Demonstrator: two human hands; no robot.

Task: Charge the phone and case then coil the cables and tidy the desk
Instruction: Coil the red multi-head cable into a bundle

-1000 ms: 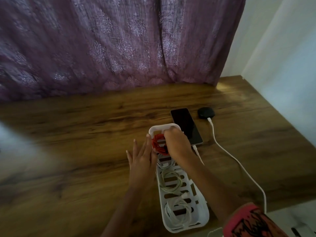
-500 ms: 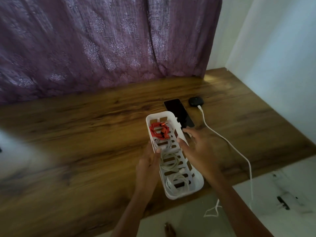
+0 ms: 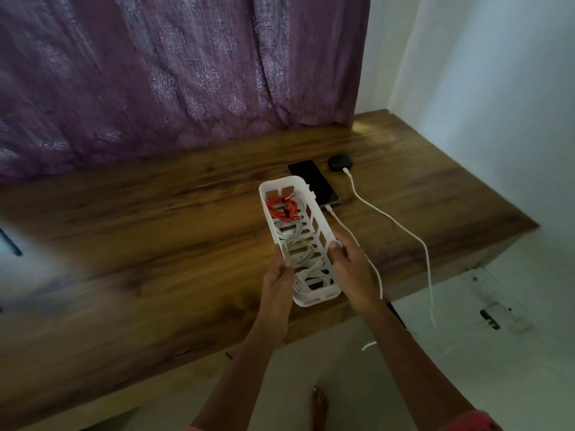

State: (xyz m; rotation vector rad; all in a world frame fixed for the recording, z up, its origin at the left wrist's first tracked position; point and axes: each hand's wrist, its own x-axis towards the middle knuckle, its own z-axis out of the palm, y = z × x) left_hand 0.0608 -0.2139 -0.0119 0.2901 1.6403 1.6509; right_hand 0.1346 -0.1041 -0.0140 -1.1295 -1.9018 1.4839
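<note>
Purple patterned curtain (image 3: 155, 73) hangs behind a wood-grain desk (image 3: 155, 244) set into a white-walled corner (image 3: 497, 119), where a person stands at the front edge holding a white slotted basket (image 3: 321, 227) by its long sides. The left hand (image 3: 277, 276) clasps the near-left wall, thumb hooked over the rim. The right hand (image 3: 351, 269) clasps the opposite wall the same way, though the fingers beneath are hidden, and it is hard to say whether the basket rests on the wood or is just lifted.

Inside lie a red cable (image 3: 281, 208) coiled at the far end and white coils (image 3: 298, 251) in a row toward the person. Just beside the basket's far right corner, the phone (image 3: 314, 181) lies face up with a white lead (image 3: 340, 223) plugged into its near end. The black case (image 3: 340, 162) sits just beyond on its own lead (image 3: 389, 217). Both leads trail off the desk edge toward the pale floor (image 3: 295, 368).

With charging apparently under way and the cables stowed, the remaining step looks to be parking the basket. It is best kept level so the coils stay put, and steered clear of the phone lead, which passes under the right hand and could snag.
</note>
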